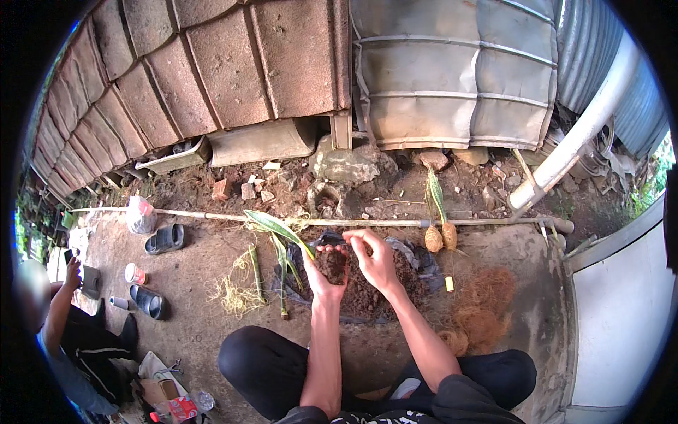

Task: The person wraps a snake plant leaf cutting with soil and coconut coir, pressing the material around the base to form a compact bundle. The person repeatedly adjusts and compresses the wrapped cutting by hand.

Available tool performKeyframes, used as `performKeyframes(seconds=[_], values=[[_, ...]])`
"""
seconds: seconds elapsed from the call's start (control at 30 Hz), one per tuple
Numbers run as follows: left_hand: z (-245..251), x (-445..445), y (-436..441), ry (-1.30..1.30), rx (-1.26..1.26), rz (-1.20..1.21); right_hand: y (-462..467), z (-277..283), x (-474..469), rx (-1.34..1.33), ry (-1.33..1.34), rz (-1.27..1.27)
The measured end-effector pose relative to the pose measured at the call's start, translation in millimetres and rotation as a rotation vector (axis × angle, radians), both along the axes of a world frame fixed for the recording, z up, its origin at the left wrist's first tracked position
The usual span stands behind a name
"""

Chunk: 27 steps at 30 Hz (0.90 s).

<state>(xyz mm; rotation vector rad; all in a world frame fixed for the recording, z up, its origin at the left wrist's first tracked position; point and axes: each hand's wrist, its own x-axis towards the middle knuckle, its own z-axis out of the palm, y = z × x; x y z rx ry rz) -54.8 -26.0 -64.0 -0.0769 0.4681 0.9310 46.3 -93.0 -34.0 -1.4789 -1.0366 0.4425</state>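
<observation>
My left hand holds a clump of dark soil in its palm, with a snake plant leaf pointing up and left from it. Just right of the clump, my right hand hovers with bent fingers above a soil heap on a black plastic sheet; whether it pinches anything cannot be told. More snake plant leaves and pale stringy roots lie to the left. Two fibre-wrapped root balls with leaves rest beyond the heap, near a yellow thread spool. Brown coconut fibre lies at right.
A pale pipe crosses the ground ahead, with rocks beyond. Black sandals, a tub and a plastic bag stand at left. Another person sits at far left, holding a phone. Scissors lie lower left.
</observation>
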Motion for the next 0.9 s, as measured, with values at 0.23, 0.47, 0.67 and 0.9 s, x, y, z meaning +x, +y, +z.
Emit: performKeyframes(seconds=[0.23,0.47,0.67,0.9], values=[[7.3,-5.3,3.1,-0.043,-0.019,0.008,-5.6,9.5,-2.4,0.102,-0.18,0.021],[22.1,7.2,-15.1,0.125,0.148,-0.132,3.9,31.7,-28.4,-0.036,0.057,0.006],[-14.1,19.8,-18.5,0.618,0.352,0.05,17.8,22.2,-38.1,-0.263,-0.192,-0.084],[1.6,14.6,-22.5,0.996,0.478,-0.013,20.8,13.9,-42.3,-0.18,-0.086,-0.067]])
